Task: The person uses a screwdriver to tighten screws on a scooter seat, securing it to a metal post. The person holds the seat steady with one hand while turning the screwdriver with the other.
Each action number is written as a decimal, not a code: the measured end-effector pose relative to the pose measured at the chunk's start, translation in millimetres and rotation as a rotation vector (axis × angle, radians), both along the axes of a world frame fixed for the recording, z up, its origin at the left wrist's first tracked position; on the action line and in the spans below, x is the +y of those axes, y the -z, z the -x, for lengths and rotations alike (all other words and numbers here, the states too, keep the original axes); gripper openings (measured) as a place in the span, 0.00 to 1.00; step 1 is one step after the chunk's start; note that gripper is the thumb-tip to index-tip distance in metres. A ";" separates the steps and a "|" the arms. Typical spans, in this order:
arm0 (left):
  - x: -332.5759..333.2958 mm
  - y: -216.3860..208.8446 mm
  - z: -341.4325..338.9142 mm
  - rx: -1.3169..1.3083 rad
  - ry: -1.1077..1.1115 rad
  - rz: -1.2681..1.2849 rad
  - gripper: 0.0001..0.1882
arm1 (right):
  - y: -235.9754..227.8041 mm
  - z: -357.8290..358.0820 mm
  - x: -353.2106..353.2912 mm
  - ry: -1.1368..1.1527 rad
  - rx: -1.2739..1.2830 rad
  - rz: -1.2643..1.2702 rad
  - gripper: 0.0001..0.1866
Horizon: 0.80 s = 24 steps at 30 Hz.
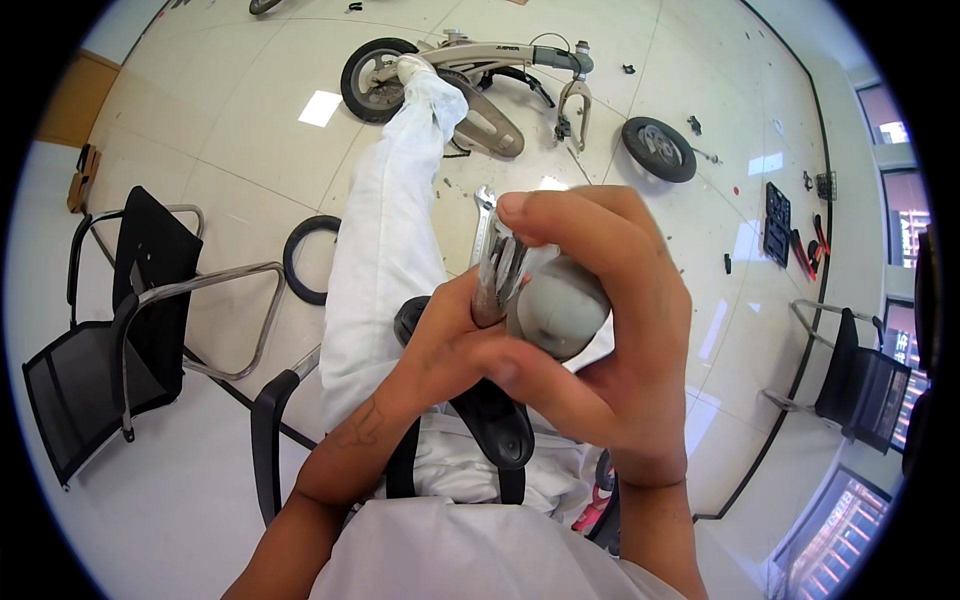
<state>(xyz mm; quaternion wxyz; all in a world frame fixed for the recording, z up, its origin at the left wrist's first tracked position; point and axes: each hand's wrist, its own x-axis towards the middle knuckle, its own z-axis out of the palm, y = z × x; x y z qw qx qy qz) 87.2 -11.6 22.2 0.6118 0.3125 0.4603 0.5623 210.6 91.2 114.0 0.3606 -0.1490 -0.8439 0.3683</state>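
Close in front of me, both hands are closed around a pair of parts held together. My right hand curls over a smooth grey rounded piece, its kind unclear. My left hand grips a shiny, partly see-through metallic piece beside it; my right index fingertip reaches the top of this piece. A silver wrench shows just beyond the left hand, its lower end hidden; whether that hand holds it I cannot tell. Below the hands, a black elongated piece lies over my lap.
On the tiled floor ahead lies a partly dismantled bicycle, my outstretched leg reaching it. A loose wheel, a tyre, a black tool case and red-handled tools lie around. Chairs stand left and right.
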 end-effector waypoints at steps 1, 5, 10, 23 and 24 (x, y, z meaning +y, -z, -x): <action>-2.0 1.0 3.0 0.012 0.016 0.042 0.24 | 3.4 1.1 2.1 -0.085 0.039 0.030 0.29; -1.3 -13.2 -4.3 0.286 -0.118 0.029 0.19 | 0.3 -2.0 -0.2 -0.346 0.161 0.405 0.25; 2.7 -20.4 1.9 0.175 -0.047 0.158 0.16 | -6.8 -9.6 -3.6 -0.258 0.167 0.527 0.26; -2.2 2.8 -2.6 0.255 -0.029 -0.009 0.18 | -4.9 -0.7 -7.5 0.188 -0.142 -0.102 0.22; -3.6 7.7 -1.4 0.274 -0.015 0.005 0.17 | -5.1 -0.8 -8.5 0.236 -0.157 -0.142 0.22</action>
